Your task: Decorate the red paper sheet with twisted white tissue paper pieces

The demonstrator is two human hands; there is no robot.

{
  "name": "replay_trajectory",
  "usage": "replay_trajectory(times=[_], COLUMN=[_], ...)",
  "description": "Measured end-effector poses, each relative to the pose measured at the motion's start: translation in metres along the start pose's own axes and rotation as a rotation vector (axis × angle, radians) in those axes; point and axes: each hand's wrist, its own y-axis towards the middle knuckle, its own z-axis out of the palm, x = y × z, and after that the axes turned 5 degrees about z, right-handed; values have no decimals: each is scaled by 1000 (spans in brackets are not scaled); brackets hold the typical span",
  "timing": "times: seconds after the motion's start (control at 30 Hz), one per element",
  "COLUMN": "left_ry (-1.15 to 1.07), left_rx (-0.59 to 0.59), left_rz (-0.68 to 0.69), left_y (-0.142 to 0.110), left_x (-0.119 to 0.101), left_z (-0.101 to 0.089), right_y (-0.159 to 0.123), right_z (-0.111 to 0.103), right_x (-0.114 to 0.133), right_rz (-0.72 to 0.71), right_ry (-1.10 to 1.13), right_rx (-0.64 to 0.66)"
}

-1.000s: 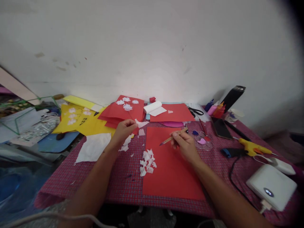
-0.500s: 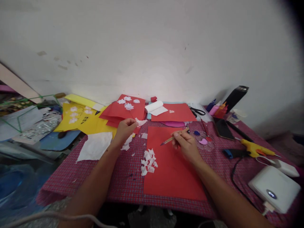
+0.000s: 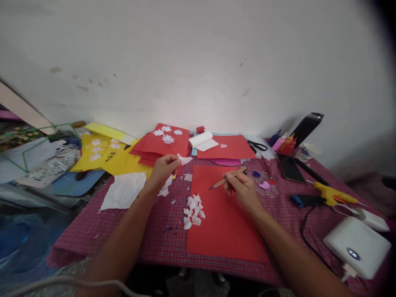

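Between thumb and fingers, my left hand (image 3: pixel 163 170) pinches a torn scrap of white paper (image 3: pixel 185 159) above the checked tablecloth. My right hand (image 3: pixel 243 187) grips a paintbrush (image 3: pixel 225 180) with a wooden handle, its dark tip pointing left over a red sheet of paper (image 3: pixel 229 225). A cluster of torn white paper bits (image 3: pixel 194 211) lies on the sheet's left edge. More scraps lie on the cloth by my left wrist, near a larger white paper (image 3: pixel 123 192). To the right of my right hand is a clear paint palette (image 3: pixel 266 185) with blue, pink and red paint.
At the back are red cards with white paper flowers (image 3: pixel 168 139), a white paper roll (image 3: pixel 200 139) and black scissors (image 3: pixel 257 146). Paint bottles (image 3: pixel 280 142), a black flask (image 3: pixel 307 128), a phone (image 3: pixel 291 168), a yellow glue gun (image 3: pixel 334 194) and a white power bank (image 3: pixel 357 247) stand or lie right.
The view has shifted slightly, so the table appears a little further right. Both hands keep nearly the same pose, still holding the paper scrap and the paintbrush.
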Motion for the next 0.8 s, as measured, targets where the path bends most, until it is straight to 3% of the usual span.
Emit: replay_trajectory(times=[0.33,0.57,0.8], left_ry=[67,358,622], left_rx=[76,122,178], left_rz=[-6,37,164], left_y=[-4,-6,-6], left_x=[-5,-5,-2], left_z=[4,7,12], right_y=[-2,-1,-1], right_z=[0,-2,0], right_x=[0,-1,-4], right_rz=[-13,-44,-9], right_ry=[-8,-48,-38], right_rx=[-4,66,127])
